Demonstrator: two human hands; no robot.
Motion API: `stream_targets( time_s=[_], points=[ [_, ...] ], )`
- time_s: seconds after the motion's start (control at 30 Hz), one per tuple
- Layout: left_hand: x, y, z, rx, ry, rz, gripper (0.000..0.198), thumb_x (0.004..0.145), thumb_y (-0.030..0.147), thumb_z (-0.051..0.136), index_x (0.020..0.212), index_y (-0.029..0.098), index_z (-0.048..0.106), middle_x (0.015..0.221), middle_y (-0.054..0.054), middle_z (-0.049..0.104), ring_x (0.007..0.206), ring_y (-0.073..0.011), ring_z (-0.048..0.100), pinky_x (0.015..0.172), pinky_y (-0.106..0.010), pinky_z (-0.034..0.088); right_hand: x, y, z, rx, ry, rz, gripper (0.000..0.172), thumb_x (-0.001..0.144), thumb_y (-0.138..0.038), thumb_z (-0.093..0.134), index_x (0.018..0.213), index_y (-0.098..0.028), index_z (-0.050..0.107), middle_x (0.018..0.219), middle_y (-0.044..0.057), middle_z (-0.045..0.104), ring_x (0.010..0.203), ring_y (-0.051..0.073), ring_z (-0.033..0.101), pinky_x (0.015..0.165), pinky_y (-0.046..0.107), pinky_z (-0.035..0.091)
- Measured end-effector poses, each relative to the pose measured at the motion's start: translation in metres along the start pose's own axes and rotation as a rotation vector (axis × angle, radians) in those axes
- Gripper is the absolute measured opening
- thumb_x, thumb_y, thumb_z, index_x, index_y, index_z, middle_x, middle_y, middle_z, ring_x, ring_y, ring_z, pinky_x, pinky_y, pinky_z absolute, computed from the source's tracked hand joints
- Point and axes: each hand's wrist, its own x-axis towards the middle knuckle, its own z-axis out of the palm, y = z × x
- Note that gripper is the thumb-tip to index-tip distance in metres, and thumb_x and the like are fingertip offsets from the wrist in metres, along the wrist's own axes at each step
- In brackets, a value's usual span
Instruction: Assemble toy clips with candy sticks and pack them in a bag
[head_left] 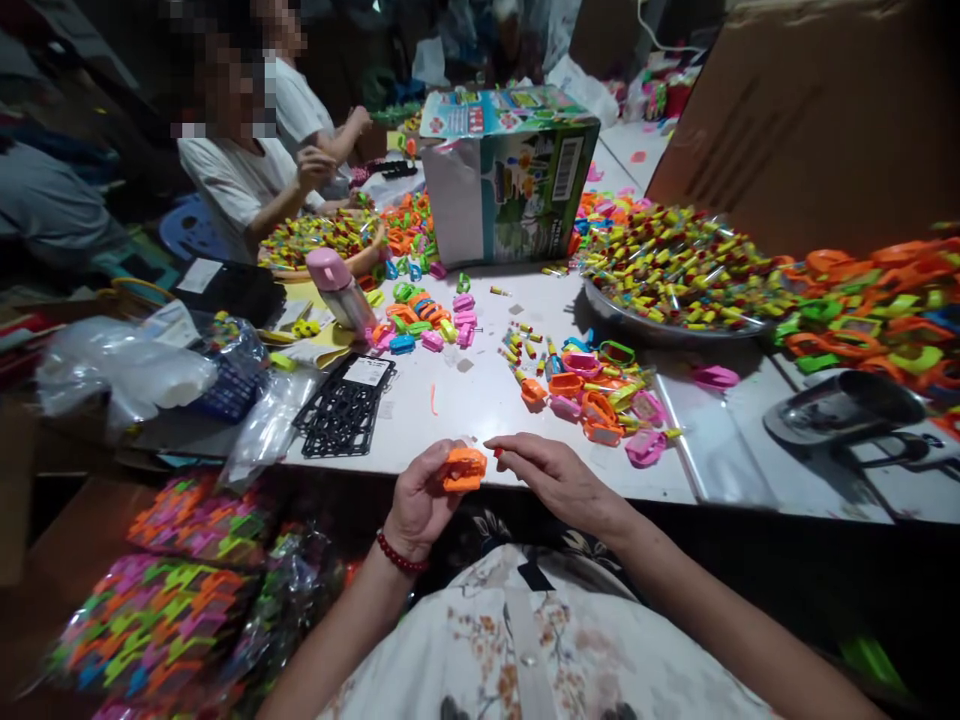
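Observation:
My left hand (421, 500), a red bead bracelet at its wrist, grips an orange plastic toy piece (464, 470) just over the table's front edge. Close to its right, my right hand (551, 478) pinches a tiny red piece (499, 453) between thumb and fingertips; most of it is hidden. A small gap lies between that piece and the orange one. Beyond my right hand lies a loose group of coloured toy pieces (600, 408), some with small yellow-and-red tubes (527, 343) in or beside them. Farther off to the left is another cluster of coloured pieces (420, 320).
A metal basin (637, 318) heaped with yellow-and-red tubes stands right of a printed carton (517, 190). A steel mug (844, 410) lies at the right. On the left are a pink-capped bottle (341, 290) and black plastic frames (345, 410). Two co-workers sit at the far left.

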Motion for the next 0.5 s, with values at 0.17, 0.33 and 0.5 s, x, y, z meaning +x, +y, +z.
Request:
stream_targets(
  time_s=[0.17,0.33,0.5],
  points=[
    [-0.0022,-0.0034,0.0054,0.11,-0.097,0.041,0.032,0.077,0.035,0.068,0.061,0.014,0.05,0.069,-0.002,0.047,0.067,-0.0123,0.047,0.064,-0.026,0.043,-0.0034,-0.0049,0.0006,0.065,-0.041,0.056,0.027,0.097,-0.04,0.053,0.105,-0.02,0.07,0.091,0.002,0.069,0.087,0.014,0.062,0.083,0.027,0.048],
    [-0.0025,-0.004,0.0044,0.158,-0.135,0.057,0.032,0.079,0.034,0.066,0.06,0.015,0.048,0.068,-0.001,0.045,0.065,-0.0121,0.045,0.063,-0.026,0.04,-0.006,-0.0092,-0.0017,0.054,-0.066,0.041,0.028,0.098,-0.039,0.052,0.106,-0.02,0.071,0.095,0.002,0.07,0.089,0.015,0.063,0.085,0.027,0.048],
    [-0.0031,-0.004,0.0054,0.193,-0.159,0.086,0.032,0.079,0.032,0.065,0.06,0.015,0.045,0.067,-0.001,0.045,0.066,-0.0126,0.043,0.064,-0.027,0.038,-0.0077,-0.0086,-0.0052,-0.01,-0.08,0.02,0.031,0.097,-0.043,0.054,0.109,-0.02,0.071,0.1,0.004,0.071,0.09,0.016,0.063,0.082,0.027,0.049]
  ],
)
